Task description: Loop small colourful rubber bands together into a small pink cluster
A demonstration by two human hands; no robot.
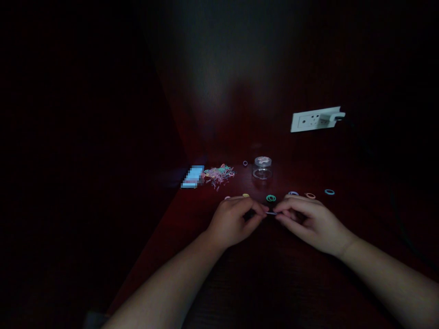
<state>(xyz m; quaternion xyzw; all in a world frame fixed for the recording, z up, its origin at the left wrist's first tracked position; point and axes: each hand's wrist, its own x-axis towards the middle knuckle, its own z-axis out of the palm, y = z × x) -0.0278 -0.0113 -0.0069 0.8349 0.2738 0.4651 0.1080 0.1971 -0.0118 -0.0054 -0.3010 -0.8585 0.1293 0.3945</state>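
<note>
Between my two hands stretches a small pale purple band (271, 213), most likely a hair tie, pinched at both ends. My left hand (236, 220) closes thumb and forefinger on its left end. On its right end my right hand (310, 224) does the same. Just beyond the fingertips lie green hair ties (270, 198). A blue hair tie (293, 193) and an orange one (310, 196) sit behind my right hand, partly covered by it. Farther right is a light blue hair tie (329, 192). A yellow one (246, 195) shows behind my left hand.
A heap of colourful small bands (221, 174) lies at the back left, beside a lit phone (192, 177). A clear lidded jar (262, 168) stands toward the wall, with a small dark ring (245, 163) left of it. A wall socket (317, 119) holds a plug.
</note>
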